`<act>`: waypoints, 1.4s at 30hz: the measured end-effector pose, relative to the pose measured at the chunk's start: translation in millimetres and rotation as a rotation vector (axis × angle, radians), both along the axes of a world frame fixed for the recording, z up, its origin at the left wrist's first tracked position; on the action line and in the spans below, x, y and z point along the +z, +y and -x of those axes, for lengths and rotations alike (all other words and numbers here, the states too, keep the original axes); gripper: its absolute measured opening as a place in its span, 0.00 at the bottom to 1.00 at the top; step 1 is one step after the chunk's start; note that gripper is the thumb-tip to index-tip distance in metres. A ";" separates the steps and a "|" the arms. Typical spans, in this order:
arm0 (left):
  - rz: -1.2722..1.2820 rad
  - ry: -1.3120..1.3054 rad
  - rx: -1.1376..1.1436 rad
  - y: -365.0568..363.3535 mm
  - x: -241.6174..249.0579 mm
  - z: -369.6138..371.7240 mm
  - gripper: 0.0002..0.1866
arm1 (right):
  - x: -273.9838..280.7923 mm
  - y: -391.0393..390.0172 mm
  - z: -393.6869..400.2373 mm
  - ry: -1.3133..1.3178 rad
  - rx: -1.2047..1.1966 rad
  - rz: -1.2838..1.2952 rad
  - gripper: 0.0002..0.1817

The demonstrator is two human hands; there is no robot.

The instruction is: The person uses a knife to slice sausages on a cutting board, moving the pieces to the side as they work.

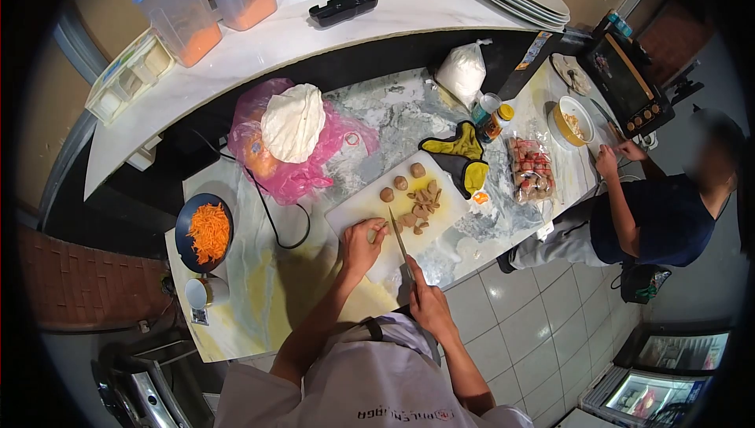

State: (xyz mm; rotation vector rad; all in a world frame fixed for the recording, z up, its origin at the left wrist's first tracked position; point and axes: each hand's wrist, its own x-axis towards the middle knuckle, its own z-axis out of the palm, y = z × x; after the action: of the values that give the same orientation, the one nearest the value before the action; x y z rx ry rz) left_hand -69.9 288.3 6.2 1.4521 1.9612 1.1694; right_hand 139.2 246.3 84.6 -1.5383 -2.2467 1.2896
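Slicing on the cutting board (450, 222). My left hand (363, 245) is bending over the board's left edge, its fingertips closing around a small brown piece (377, 234), perhaps a mushroom. My right hand (427, 302) is gripping the handle of a knife (402, 245), whose blade is crossing the board just beside the held piece; whether steel is touching it, I cannot tell. Three uncut brown pieces (401, 182) are lying in a row along the far edge, and a heap of cut slices (425, 200) is occupying the middle, towards the right corner. I judge that the cutting stage is under way, with more than half a batch perhaps lying sliced. A further cut is calling for tucked left fingertips, a steady piece and the blade lined up over it.
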 end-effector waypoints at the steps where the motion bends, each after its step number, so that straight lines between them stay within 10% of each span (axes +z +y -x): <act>1: 0.015 -0.005 0.000 1.5 0.0 -0.4 0.11 | -0.2 1.3 1.5 0.014 0.000 0.019 0.47; 42: 0.017 -0.098 0.081 0.2 8.3 -3.4 0.07 | -25.2 -16.3 16.5 -0.112 0.077 -0.076 0.51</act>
State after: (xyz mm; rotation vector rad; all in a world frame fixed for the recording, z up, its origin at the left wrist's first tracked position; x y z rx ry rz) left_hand -66.5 288.6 14.5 1.2926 1.9738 1.2322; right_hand 122.7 230.0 59.4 -1.5488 -2.4157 1.1492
